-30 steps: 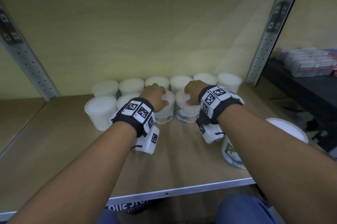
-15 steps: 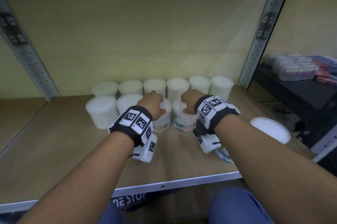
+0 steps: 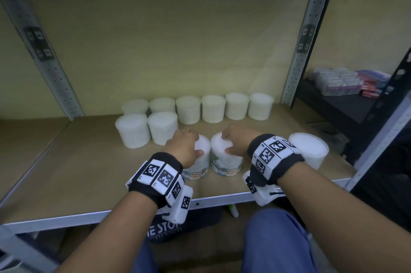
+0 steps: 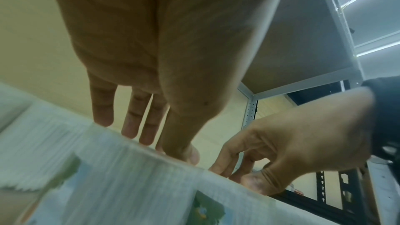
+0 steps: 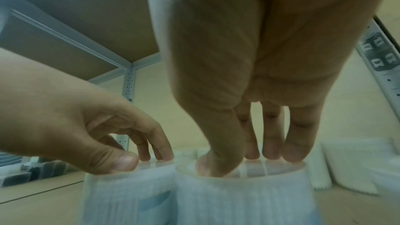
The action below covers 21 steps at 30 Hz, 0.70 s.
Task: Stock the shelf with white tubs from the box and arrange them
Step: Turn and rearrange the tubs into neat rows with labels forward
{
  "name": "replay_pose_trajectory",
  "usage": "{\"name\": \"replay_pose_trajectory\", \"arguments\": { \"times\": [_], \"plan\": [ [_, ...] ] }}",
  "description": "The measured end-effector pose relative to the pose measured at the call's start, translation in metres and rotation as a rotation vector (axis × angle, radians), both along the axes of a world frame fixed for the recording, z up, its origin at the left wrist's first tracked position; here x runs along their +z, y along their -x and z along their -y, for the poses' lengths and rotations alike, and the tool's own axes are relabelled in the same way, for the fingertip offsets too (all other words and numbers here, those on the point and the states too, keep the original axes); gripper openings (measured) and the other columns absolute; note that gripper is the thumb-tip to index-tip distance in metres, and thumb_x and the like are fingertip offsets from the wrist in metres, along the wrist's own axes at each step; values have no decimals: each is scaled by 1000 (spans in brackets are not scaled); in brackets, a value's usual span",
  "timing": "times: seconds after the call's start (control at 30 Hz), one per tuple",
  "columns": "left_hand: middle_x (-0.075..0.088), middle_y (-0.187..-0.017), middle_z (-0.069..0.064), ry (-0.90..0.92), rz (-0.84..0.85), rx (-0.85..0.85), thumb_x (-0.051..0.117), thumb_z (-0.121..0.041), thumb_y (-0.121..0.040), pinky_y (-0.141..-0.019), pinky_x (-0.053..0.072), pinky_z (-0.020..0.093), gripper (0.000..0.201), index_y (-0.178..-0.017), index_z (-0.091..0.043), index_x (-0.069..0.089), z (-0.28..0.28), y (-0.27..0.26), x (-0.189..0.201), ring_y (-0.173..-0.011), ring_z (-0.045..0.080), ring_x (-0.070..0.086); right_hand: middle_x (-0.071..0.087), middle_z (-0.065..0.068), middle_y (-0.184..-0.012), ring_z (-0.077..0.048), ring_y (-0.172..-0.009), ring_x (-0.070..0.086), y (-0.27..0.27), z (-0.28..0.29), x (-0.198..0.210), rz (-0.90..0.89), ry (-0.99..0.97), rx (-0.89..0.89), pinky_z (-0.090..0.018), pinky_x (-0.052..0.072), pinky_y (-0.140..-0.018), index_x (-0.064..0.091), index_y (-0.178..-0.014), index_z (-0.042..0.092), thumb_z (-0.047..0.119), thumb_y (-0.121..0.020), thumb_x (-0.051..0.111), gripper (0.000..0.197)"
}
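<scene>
Two white tubs with "cotton buds" labels stand side by side mid-shelf. My left hand grips the left tub from above, fingers on the far rim of the lid and thumb on the near rim. In the same way my right hand grips the right tub. The right wrist view shows both tubs touching, with fingertips on their lids. Behind them a row of several white tubs lines the back, and two more stand in front of it at the left.
Another white tub stands to the right of my right wrist, near the shelf's right end. Bare wooden shelf board lies to the left, with a metal front edge. A steel upright bounds the right side; beyond it a black rack holds packets.
Both hands have drawn their tubs away from the back rows toward the shelf's front edge, keeping them side by side. The view has pulled back and tilted.
</scene>
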<state>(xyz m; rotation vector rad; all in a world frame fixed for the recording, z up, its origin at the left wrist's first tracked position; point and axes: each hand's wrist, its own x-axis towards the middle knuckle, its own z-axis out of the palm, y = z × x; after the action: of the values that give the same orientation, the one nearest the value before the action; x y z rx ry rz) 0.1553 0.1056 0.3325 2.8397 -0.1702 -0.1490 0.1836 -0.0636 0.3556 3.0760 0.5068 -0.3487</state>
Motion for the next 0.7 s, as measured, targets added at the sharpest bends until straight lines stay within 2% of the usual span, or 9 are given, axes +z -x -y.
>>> {"name": "replay_pose_trajectory", "arguments": {
  "times": [0.3,0.7],
  "plan": [
    [41,-140,8,-12,14,-18,56,-35,-93,-110,34,39,51,-137,-14,45,13,29,3,-133,25,36,45,-6,-143,-23,-130,46,26,18,1,-42,-95,-36,-32,37,-107,44,-139,13,26,-90,62,54],
    [47,-137,7,29,43,-12,60,-38,-90,-109,37,39,53,-136,-14,49,18,26,1,-130,26,41,38,-3,-149,-21,-137,38,30,30,-4,-52,-173,-99,-33,30,-114,43,-141,16,28,-90,61,55]
  ]
}}
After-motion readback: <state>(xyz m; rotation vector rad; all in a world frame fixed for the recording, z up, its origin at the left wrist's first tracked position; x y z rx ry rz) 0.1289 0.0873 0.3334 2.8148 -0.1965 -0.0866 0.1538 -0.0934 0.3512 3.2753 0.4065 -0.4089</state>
